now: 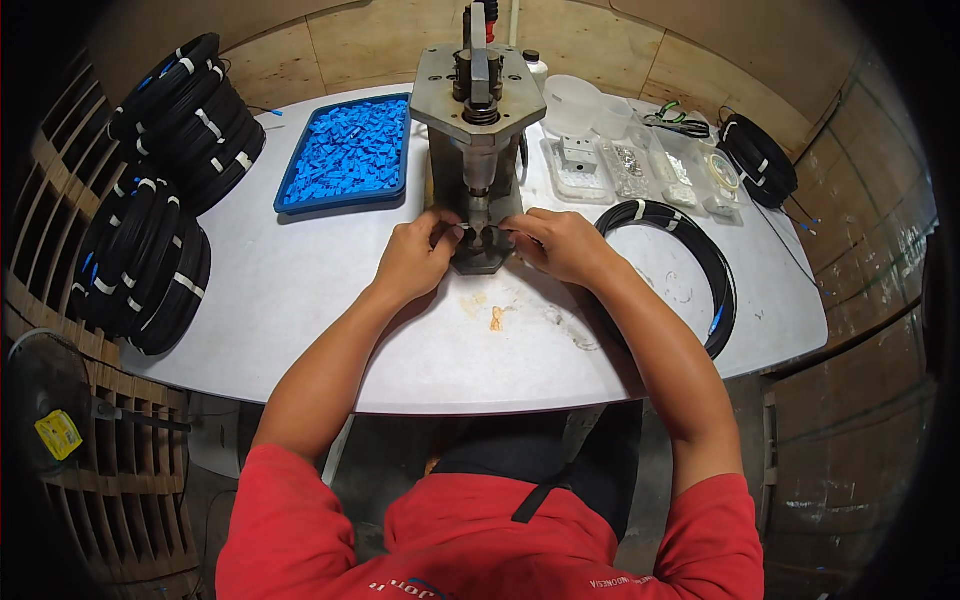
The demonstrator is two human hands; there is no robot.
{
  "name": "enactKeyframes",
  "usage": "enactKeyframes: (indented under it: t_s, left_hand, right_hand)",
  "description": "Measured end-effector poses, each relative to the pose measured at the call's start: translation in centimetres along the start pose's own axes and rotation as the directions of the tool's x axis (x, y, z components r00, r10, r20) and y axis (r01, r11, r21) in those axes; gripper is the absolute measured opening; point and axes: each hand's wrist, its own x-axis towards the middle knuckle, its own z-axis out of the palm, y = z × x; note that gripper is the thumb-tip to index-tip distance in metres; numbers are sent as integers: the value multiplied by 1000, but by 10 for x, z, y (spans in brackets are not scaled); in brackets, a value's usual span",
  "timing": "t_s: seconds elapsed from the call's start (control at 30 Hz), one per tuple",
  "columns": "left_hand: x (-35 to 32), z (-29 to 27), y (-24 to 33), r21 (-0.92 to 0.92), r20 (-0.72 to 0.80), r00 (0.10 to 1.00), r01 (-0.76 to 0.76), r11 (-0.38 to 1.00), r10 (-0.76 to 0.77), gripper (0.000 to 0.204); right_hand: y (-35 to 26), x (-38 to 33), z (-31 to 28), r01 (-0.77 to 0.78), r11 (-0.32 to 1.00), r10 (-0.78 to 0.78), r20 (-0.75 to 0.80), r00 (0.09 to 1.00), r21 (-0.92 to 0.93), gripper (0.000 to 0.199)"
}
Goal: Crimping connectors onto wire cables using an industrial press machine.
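Note:
A grey metal press (478, 110) stands at the middle of the white table (300, 290). Both my hands sit at its base plate (480, 262). My left hand (415, 258) pinches something small and dark at the left of the die. My right hand (560, 243) holds the end of a thin black cable at the right of the die. What lies between the fingertips is too small to make out. That cable runs from a black coil (690, 262) lying on the table to my right.
A blue tray (345, 155) of small blue parts lies left of the press. Stacks of black cable coils (165, 200) stand at the left edge, another coil (758, 158) far right. Clear plastic containers (640, 165) with small parts sit right of the press.

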Motion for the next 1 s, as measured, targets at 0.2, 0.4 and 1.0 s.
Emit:
enactKeyframes:
  t_s: [0.2, 0.4, 1.0]
  left_hand:
    - [-1, -1, -2, 2, -11, 1000, -25, 1000, 25, 22]
    - [-1, -1, -1, 1, -10, 1000, -25, 1000, 25, 22]
    - [0, 0, -2, 19, -8, 1000, -29, 999, 29, 24]
  right_hand:
    - [1, 0, 1, -4, 1000, 4, 5, 1000, 1, 24]
    - [0, 0, 2, -15, 1000, 15, 7, 1000, -9, 25]
    - [-2, 0, 0, -29, 1000, 29, 10, 1000, 5, 22]
